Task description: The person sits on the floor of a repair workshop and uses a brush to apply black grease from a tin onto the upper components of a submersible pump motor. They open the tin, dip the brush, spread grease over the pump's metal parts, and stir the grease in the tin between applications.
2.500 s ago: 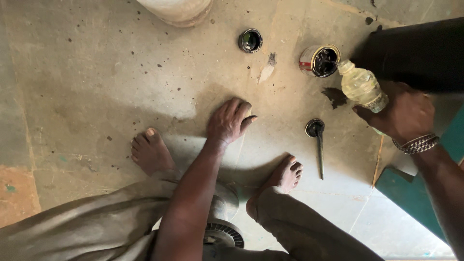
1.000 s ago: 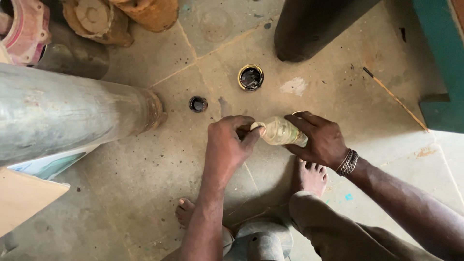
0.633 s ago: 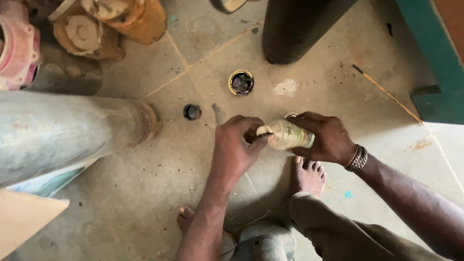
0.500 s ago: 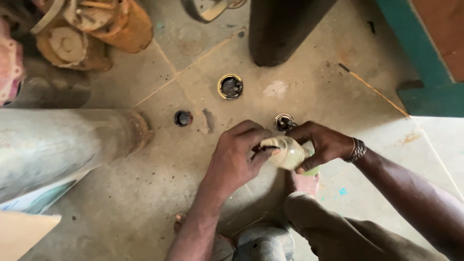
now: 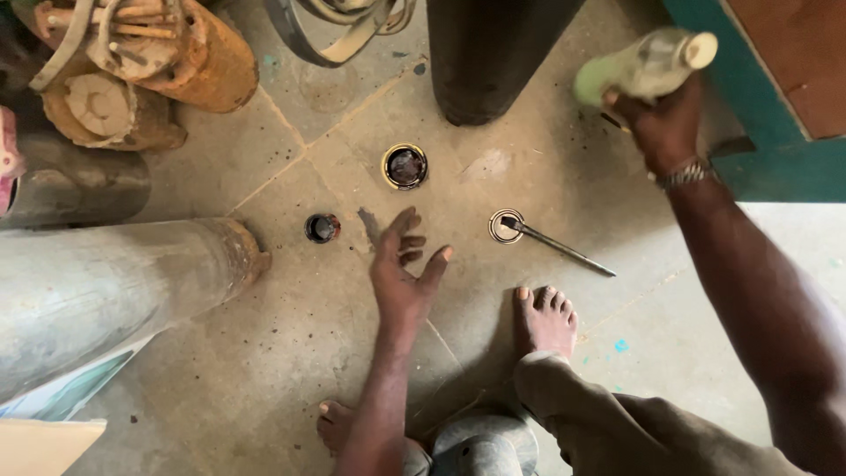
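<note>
You see soft, even daylight on the floor (image 5: 291, 353), brightest at lower right. Shadows under your left hand (image 5: 401, 273) and foot (image 5: 546, 322) are faint. The bottle (image 5: 643, 66) in your right hand (image 5: 661, 123) smears with motion blur; edges bow slightly.

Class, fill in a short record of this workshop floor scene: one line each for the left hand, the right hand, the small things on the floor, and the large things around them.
Left hand: left hand open, fingers spread, empty, above the floor.
Right hand: right hand grips a plastic bottle, raised.
Floor items: round tin with dark contents; small dark cap; ring lid with a metal rod resting on it.
Large items: grey cylinder lying at left; dark cylinder upright.
</note>
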